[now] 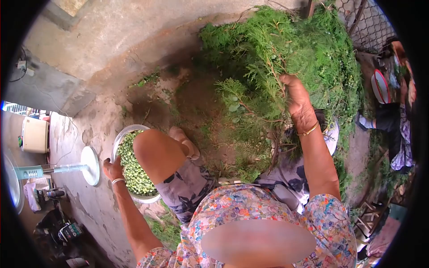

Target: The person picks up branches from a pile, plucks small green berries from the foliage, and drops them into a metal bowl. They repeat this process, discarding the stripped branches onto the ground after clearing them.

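My right hand (296, 94) is raised over the pile, closed around the stem of a leafy green conifer branch (272, 67). Its feathery twigs hang down in front of my knees, with small pale green cones among the leaves. On my left stands a round metal basin (147, 199), full of small green cones (134, 167). My left hand (112, 169) is at the basin's outer side, thumb outside and fingers over the rim, closed on it.
A large heap of cut conifer branches (330, 67) lies ahead to the right, against a wall. A standing fan (90, 166) is to the left. Another person's leg (386, 120) shows at far right, near a red-rimmed white basin (380, 86). Wire mesh (366, 20) stands behind.
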{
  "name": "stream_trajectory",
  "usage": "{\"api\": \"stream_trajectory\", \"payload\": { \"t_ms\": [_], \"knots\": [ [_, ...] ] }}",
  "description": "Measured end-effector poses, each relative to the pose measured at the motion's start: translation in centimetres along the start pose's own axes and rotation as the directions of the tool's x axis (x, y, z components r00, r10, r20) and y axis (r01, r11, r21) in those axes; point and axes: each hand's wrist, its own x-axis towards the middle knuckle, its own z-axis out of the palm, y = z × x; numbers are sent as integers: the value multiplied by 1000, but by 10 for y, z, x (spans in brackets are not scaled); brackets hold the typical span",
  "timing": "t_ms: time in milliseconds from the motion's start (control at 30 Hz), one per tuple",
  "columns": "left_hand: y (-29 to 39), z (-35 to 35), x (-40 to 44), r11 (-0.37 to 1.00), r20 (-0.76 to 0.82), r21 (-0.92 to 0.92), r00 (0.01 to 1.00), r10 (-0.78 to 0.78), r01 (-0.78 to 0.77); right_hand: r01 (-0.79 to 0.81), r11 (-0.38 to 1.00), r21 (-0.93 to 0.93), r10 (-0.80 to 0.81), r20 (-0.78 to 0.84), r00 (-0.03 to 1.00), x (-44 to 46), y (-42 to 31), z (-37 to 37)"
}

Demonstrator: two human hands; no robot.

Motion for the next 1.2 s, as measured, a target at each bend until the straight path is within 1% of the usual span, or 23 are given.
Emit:
{"api": "stream_trajectory", "payload": {
  "t_ms": [67, 100, 133, 200, 233, 267, 300, 333, 400, 467, 500, 567, 600, 700, 767, 800, 867, 900, 967, 1033, 1100, 1167, 1200],
  "knots": [
    [49, -16, -19, 1000, -6, 29, 1000, 2, -2, 44, 999, -17, -44, 17, 999, -4, -2, 3],
    [78, -23, -31, 965, 83, -261, 996, -20, 41, 43, 999, -18, -43, 16, 999, -4, -1, 2],
    [106, -29, -45, 846, 172, -521, 985, -19, 108, 78, 996, -53, -77, 24, 997, -3, 0, 1],
    [167, -35, -82, 691, 319, -700, 945, 76, 181, 107, 990, -90, -104, 42, 994, -1, 2, 1],
    [194, -38, -104, 653, 440, -716, 886, 148, 247, 108, 989, -104, -104, 45, 994, 0, 3, 1],
    [214, -35, -126, 615, 546, -723, 806, 228, 316, 113, 987, -117, -108, 48, 993, 1, 4, 0],
    [221, -24, -142, 573, 677, -691, 673, 298, 441, 112, 982, -154, -102, 71, 992, 2, 4, -1],
    [226, -12, -157, 539, 773, -630, 512, 374, 558, 115, 981, -153, -105, 72, 992, 1, 3, 0],
    [243, 10, -192, 442, 914, -364, 225, 337, 820, 165, 948, -271, -137, 117, 984, -6, 0, 2],
    [248, 31, -215, 449, 931, -241, 74, 358, 860, 171, 933, -318, -150, 88, 985, -6, 1, 2],
    [255, 35, -225, 450, 931, -240, 72, 359, 860, 195, 901, -387, -164, 112, 980, -6, 1, 2],
    [272, 39, -240, 322, 924, -197, 66, 376, 926, 239, 852, -465, -176, 176, 969, -9, -1, 4],
    [276, 42, -244, 325, 925, -200, 69, 374, 924, 240, 855, -461, -176, 178, 968, -11, -2, 7],
    [283, 49, -252, 281, 917, -173, 49, 397, 944, 178, 856, -485, -81, 213, 974, -15, -7, 10],
    [275, 61, -257, 246, 887, -129, 1, 462, 961, 186, 867, -461, -104, 198, 975, -19, -5, 14],
    [272, 66, -259, 249, 886, -128, -2, 464, 960, 196, 877, -439, -126, 184, 975, -20, -5, 15],
    [268, 71, -264, 86, 857, -74, 19, 515, 993, 196, 882, -429, -129, 182, 975, -20, -6, 12],
    [267, 70, -265, 88, 857, -72, 16, 516, 993, 199, 884, -423, -135, 176, 975, -17, -5, 10],
    [270, 65, -264, -100, 899, -53, 91, 429, 994, 201, 887, -415, -141, 172, 975, -17, -4, 10],
    [269, 65, -263, -99, 904, -60, 97, 416, 993, 182, 924, -335, -139, 147, 979, -21, -6, 15],
    [269, 64, -261, -101, 909, -64, 100, 404, 993, 185, 917, -354, -139, 152, 979, -20, -6, 13],
    [271, 62, -257, 73, 917, -66, 32, 398, 995, 187, 909, -372, -138, 156, 978, -19, -6, 12],
    [275, 58, -257, 72, 917, -66, 33, 397, 995, 193, 902, -388, -142, 155, 978, -18, -6, 11]
  ]
}}
